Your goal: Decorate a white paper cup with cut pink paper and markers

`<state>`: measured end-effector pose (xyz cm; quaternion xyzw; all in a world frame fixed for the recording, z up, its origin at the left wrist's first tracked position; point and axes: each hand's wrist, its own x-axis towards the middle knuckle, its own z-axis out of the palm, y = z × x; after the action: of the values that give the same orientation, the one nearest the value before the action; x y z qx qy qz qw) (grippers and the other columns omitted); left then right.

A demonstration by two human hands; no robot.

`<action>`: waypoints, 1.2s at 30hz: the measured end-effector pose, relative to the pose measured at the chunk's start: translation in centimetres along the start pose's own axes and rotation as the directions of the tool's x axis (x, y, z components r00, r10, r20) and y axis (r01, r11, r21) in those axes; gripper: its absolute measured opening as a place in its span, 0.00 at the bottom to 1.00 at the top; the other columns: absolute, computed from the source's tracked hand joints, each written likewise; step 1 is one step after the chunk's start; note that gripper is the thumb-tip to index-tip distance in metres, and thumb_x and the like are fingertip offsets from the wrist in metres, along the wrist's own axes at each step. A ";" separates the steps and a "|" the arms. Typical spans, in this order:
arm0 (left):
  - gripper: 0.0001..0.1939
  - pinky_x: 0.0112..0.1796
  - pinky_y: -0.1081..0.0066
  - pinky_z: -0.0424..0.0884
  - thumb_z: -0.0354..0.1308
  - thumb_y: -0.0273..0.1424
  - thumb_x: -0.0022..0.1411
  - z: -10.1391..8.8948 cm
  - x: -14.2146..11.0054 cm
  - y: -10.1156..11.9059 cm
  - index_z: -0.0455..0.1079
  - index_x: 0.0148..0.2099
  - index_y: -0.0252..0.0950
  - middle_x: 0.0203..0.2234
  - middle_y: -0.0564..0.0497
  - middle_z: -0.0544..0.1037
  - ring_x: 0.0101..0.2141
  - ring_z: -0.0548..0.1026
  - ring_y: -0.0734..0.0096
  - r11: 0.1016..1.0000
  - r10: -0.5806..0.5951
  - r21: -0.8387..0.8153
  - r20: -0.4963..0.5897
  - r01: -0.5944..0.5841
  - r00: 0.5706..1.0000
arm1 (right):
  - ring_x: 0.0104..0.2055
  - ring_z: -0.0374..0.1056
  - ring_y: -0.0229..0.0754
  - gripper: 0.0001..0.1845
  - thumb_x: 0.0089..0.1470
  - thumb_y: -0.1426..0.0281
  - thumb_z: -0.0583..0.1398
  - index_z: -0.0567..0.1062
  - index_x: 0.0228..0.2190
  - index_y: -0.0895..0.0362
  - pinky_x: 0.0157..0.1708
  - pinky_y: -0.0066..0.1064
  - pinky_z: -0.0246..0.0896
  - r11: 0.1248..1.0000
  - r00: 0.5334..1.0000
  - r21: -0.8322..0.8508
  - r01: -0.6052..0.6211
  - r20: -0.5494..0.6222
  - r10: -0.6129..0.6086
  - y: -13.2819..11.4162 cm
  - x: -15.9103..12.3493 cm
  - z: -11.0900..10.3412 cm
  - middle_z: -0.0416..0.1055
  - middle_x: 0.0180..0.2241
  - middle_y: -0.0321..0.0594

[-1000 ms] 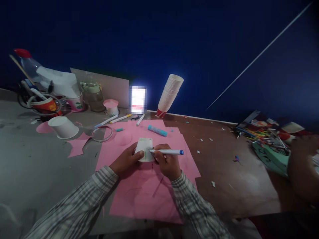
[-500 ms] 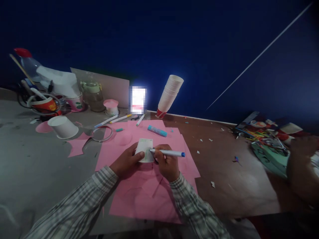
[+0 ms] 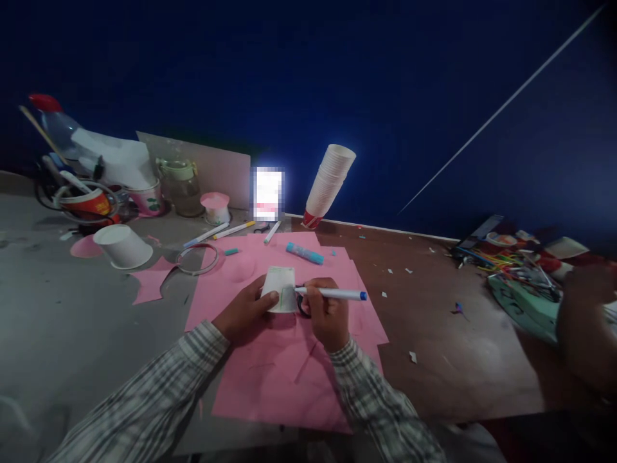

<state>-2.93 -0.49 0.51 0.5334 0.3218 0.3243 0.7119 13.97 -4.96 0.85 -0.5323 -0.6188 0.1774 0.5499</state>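
Observation:
My left hand [image 3: 247, 307] is closed around the left side of a white paper cup [image 3: 282, 288], its thumb lying on the front. Faint green marks show on the cup's wall. In my right hand [image 3: 328, 312] is a white marker [image 3: 335, 293] with a blue end, its tip at the cup's right edge. A dark curved thing, perhaps a scissor handle, lies below the right fingers. Both hands are above pink paper sheets [image 3: 289, 405]. Beyond them rests a turquoise glue stick [image 3: 304, 253] on the paper.
A tall stack of paper cups [image 3: 330, 183] leans by the wall. To the left are an overturned cup [image 3: 121, 246], a tape ring [image 3: 197, 259], markers [image 3: 234, 230] and a glass jar [image 3: 179, 188]. Another person's arm [image 3: 588, 328] is at the right, near a cluttered green tray [image 3: 523, 308].
The marker and my right hand have shifted slightly right, from the cup's front to its edge. My left hand still holds the cup.

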 end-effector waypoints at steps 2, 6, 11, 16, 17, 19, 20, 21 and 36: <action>0.24 0.24 0.75 0.64 0.59 0.46 0.56 0.0 0.0 -0.1 0.65 0.46 0.33 0.28 0.52 0.70 0.25 0.66 0.74 1.000 0.002 0.010 -0.010 -0.002 1.000 | 0.23 0.64 0.36 0.09 0.60 0.66 0.54 0.70 0.31 0.57 0.22 0.27 0.61 1.000 0.999 0.003 0.026 0.027 -0.026 -0.1 -0.1 0.1 0.68 0.24 0.37; 0.23 0.27 0.73 0.67 0.60 0.44 0.55 0.2 -0.1 0.2 0.65 0.46 0.34 0.31 0.50 0.72 0.28 0.69 0.71 1.000 -0.013 -0.016 -0.038 0.012 0.999 | 0.20 0.62 0.34 0.10 0.60 0.65 0.54 0.69 0.30 0.57 0.19 0.25 0.59 0.997 0.997 0.040 -0.069 -0.021 0.070 -0.4 0.1 0.2 0.66 0.21 0.34; 0.23 0.25 0.74 0.64 0.61 0.45 0.55 0.1 0.0 0.1 0.67 0.46 0.32 0.28 0.52 0.72 0.27 0.67 0.72 1.000 0.011 -0.007 -0.033 -0.011 0.999 | 0.18 0.61 0.33 0.11 0.60 0.64 0.54 0.69 0.30 0.57 0.17 0.24 0.57 0.987 0.996 0.137 -0.083 0.023 0.081 -0.4 0.1 0.3 0.65 0.20 0.33; 0.24 0.29 0.72 0.67 0.60 0.44 0.56 -0.2 0.1 -0.2 0.66 0.48 0.32 0.32 0.49 0.73 0.30 0.69 0.70 1.000 0.010 -0.012 -0.017 -0.010 1.000 | 0.15 0.59 0.32 0.13 0.60 0.61 0.54 0.68 0.30 0.57 0.16 0.23 0.57 0.955 0.975 0.213 -0.206 -0.034 0.218 -0.2 0.3 0.4 0.63 0.17 0.30; 0.24 0.29 0.73 0.66 0.60 0.44 0.56 -0.2 0.1 -0.2 0.67 0.48 0.32 0.31 0.50 0.73 0.29 0.69 0.70 1.000 0.012 -0.014 -0.011 -0.012 1.000 | 0.15 0.58 0.32 0.13 0.60 0.60 0.54 0.68 0.30 0.56 0.15 0.23 0.56 0.946 0.973 0.242 -0.214 -0.035 0.229 -0.3 0.3 0.4 0.63 0.17 0.29; 0.24 0.28 0.73 0.65 0.59 0.45 0.57 -0.3 0.1 -0.1 0.67 0.48 0.32 0.29 0.50 0.72 0.28 0.68 0.71 1.000 0.015 -0.023 0.002 -0.015 1.000 | 0.15 0.58 0.32 0.15 0.60 0.59 0.54 0.68 0.29 0.56 0.15 0.23 0.56 0.941 0.977 0.269 -0.206 -0.002 0.214 -0.6 0.4 0.4 0.64 0.17 0.30; 0.24 0.28 0.73 0.65 0.59 0.45 0.57 -0.3 0.1 -0.1 0.67 0.48 0.32 0.29 0.51 0.72 0.28 0.68 0.71 1.000 0.020 -0.020 0.000 -0.020 1.000 | 0.15 0.59 0.32 0.15 0.60 0.59 0.54 0.68 0.28 0.57 0.15 0.23 0.55 0.942 0.977 0.264 -0.208 0.019 0.210 -0.7 0.5 0.3 0.65 0.17 0.31; 0.24 0.29 0.73 0.65 0.59 0.45 0.57 -0.3 0.1 -0.1 0.67 0.48 0.32 0.29 0.50 0.72 0.29 0.68 0.70 1.000 0.028 -0.006 -0.005 -0.028 1.000 | 0.15 0.59 0.32 0.15 0.59 0.59 0.54 0.68 0.28 0.57 0.14 0.23 0.55 0.943 0.975 0.250 -0.220 0.028 0.220 -0.8 0.5 0.3 0.65 0.17 0.31; 0.25 0.28 0.73 0.63 0.57 0.46 0.59 -1.1 0.4 -0.9 0.64 0.50 0.33 0.31 0.51 0.70 0.28 0.66 0.72 0.999 0.024 0.037 0.046 -0.026 0.999 | 0.14 0.55 0.31 0.14 0.60 0.59 0.53 0.67 0.28 0.56 0.14 0.24 0.52 0.908 0.969 0.349 -0.232 -0.001 0.248 -0.5 0.4 0.5 0.64 0.17 0.30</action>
<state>-3.46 0.27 -0.63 0.5579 0.3048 0.3150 0.7047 13.40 -4.59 1.28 -0.5032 -0.4950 0.3377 0.6227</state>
